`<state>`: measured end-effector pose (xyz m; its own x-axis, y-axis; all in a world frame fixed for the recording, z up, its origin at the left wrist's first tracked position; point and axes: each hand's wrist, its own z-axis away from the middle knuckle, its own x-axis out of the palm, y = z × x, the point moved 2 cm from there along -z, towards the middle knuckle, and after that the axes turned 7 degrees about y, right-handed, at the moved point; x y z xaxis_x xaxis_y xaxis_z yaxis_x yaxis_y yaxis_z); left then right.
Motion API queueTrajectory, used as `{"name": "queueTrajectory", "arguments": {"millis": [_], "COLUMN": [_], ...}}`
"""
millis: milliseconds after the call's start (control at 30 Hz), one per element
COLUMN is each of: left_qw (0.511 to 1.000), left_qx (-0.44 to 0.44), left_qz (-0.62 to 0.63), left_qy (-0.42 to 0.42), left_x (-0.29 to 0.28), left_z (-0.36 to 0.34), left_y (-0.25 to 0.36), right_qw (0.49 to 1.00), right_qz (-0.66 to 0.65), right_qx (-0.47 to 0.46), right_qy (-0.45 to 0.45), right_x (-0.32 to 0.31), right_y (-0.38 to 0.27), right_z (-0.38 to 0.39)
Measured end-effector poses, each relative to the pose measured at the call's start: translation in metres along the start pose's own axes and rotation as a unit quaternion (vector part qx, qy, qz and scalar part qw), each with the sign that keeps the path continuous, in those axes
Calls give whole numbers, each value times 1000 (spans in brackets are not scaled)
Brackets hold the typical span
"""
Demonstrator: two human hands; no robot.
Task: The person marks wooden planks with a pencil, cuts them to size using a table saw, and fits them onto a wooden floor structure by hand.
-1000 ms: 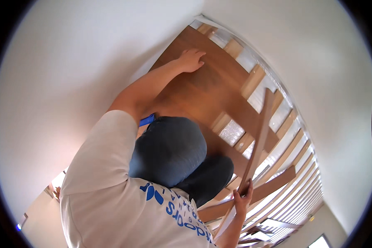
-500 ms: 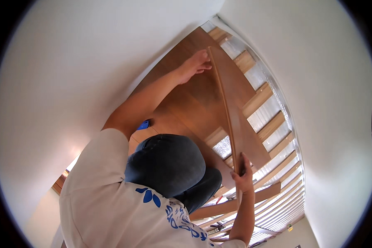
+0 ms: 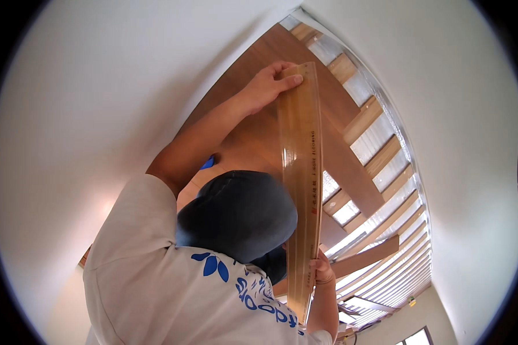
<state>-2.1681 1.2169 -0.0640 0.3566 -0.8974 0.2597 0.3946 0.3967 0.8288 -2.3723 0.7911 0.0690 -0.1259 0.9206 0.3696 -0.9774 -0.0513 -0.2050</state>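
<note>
A long wooden floorboard point(image 3: 301, 149) is held up on its side in front of my knee, its pale, printed underside facing me. Near its far end, my left hand point(image 3: 273, 84) grips the edge, thumb on the pale face and fingers behind. Lower down, my right hand point(image 3: 322, 268) is closed on the board's right edge, its fingers partly hidden by the board. Beyond it lies the laid brown flooring point(image 3: 236, 123), whose outermost board point(image 3: 360, 184) reaches out over the joists.
Bare wooden joists point(image 3: 383, 158) run toward the right wall point(image 3: 460, 144), with silvery foil sheeting point(image 3: 367, 135) between them. A loose plank point(image 3: 367, 256) lies across the joists. On the laid floor a small blue object point(image 3: 208, 163) sits beside my knee. The left wall point(image 3: 98, 98) is close to my arm.
The floorboard has turned from edge-on to show its pale underside. My left hand now has its thumb over that face, and my right hand has moved down and slightly left.
</note>
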Motion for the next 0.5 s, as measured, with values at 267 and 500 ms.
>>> {"name": "queueTrajectory", "arguments": {"millis": [267,500], "left_qw": [898,688], "left_qx": [85,59], "left_qz": [-431,-723], "left_qy": [37,-25], "left_x": [-113,-176], "left_z": [144,235], "left_y": [-60,-177], "right_qw": [994,982], "right_qz": [-98,-121], "right_qx": [-47,-142], "right_qy": [27,32], "right_x": [2,-36], "right_y": [74,124], "right_z": [25,36]}}
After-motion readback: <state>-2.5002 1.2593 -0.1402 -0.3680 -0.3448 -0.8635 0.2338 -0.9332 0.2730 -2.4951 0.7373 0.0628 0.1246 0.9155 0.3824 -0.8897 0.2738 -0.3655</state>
